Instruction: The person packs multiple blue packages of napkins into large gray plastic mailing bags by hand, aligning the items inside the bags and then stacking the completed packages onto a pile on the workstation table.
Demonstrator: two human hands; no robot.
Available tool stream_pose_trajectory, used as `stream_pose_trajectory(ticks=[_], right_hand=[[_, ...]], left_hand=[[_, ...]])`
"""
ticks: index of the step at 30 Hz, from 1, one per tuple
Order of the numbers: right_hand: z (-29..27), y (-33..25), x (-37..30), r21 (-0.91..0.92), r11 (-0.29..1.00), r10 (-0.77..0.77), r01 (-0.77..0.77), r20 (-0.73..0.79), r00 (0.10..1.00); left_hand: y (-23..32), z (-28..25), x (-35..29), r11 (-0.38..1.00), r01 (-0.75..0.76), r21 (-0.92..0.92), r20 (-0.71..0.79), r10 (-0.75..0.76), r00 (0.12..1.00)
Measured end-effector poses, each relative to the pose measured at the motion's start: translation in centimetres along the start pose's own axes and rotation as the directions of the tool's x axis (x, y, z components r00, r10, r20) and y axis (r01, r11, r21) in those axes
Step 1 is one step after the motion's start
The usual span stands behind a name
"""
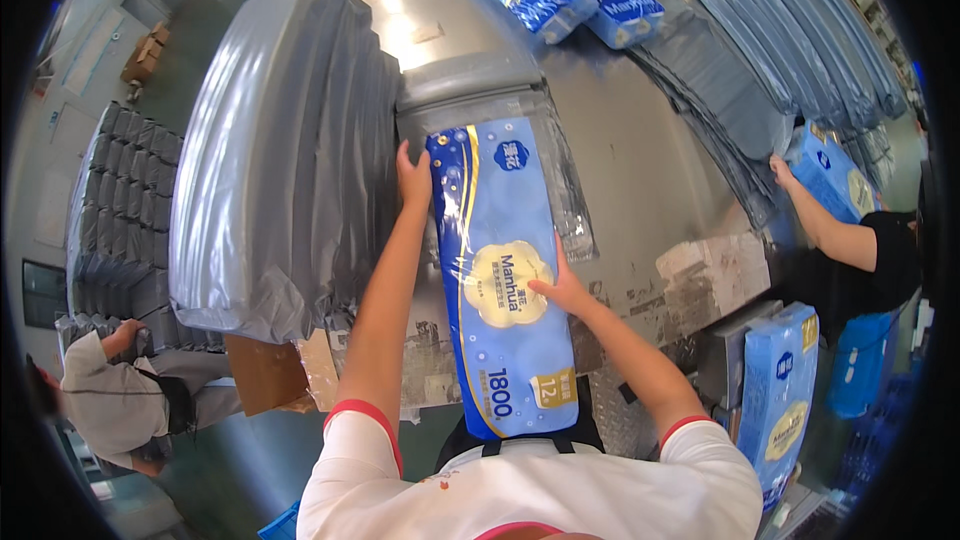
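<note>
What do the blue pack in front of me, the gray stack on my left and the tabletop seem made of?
Blue pack: glossy printed plastic film, apparently, with crinkles and highlights. Gray stack: probably thin shiny plastic, creased and bright-streaked. Tabletop: likely smooth metal, given its gray sheen.

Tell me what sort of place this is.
Probably a packing area in a workshop or warehouse: tall stacks of grey plastic stand by a worn metal-topped table, similar blue wrapped packs appear at several spots, and other people are nearby.
</note>
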State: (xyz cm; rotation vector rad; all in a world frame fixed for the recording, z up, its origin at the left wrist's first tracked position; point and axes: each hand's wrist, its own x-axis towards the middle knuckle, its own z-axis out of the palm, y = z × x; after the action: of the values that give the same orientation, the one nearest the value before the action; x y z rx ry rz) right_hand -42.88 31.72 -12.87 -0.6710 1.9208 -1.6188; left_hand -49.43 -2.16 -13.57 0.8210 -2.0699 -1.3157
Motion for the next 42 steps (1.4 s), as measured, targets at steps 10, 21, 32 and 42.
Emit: stream_pose_trajectory(ticks=[10, 21, 32, 42], right_hand=[[1.1, -1.0, -8.9, -0.027, 0.981, 0.194, -0.193, 0.074, 0.978], [-5.4, 5.0, 14.2, -0.933, 0.162, -0.173, 0.321, 0.294, 0.940], [-2.9, 0.2, 12.2, -0.442, 0.888, -0.314, 0.131, -0.372, 0.873], [-1.9, 5.1, 9.0, -0.754, 0.649, -0.283, -0.103, -0.364, 0.888]], left_hand=[[-2.0, -0.5, -4.3, 0.951, 0.286, -0.121, 0.379, -0.222, 0.898], [-3.9, -4.8, -11.8, 0.521, 0.572, -0.634, 0.624, -0.093, 0.776], [-5.1, -3.0, -7.9, 0.809, -0.368, 0.458, 0.230, 0.291, 0.928], [-7.2, -3.5, -11.4, 0.831, -0.184, 0.526, 0.294, 0.026, 0.955]])
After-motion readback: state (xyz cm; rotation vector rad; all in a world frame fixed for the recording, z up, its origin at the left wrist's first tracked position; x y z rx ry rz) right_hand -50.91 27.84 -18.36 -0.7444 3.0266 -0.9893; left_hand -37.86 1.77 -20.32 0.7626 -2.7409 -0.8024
